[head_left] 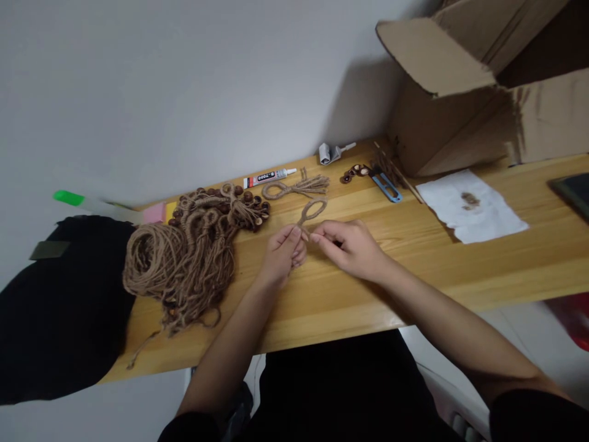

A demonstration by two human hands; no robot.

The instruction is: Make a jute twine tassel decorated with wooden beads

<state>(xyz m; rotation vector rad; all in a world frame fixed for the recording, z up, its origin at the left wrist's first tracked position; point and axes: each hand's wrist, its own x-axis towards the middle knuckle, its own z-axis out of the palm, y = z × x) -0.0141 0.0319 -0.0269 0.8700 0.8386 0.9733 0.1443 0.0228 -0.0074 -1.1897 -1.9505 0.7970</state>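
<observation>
My left hand [284, 253] is closed around the lower part of a looped piece of brown twine [315, 209], whose oval loop stands up above the thumb. Close beside it, my right hand [347, 245] pinches with thumb and forefinger at the twine just below the loop; the strand between those fingertips is mostly hidden. Behind the hands lies a second twine loop with a tassel [304, 186]. To the left, a large heap of knotted twine [209, 252] with dark wooden beads spreads over the wooden table [442, 270], next to a coil of twine [151, 261].
A glue tube [269, 177] and a crumpled tube [329, 153] lie along the wall. Farther right are loose beads [354, 174], a blue cutter [386, 187], a stained white tissue [478, 212] and an open cardboard box [451, 123]. A black cloth item [64, 319] covers the left end.
</observation>
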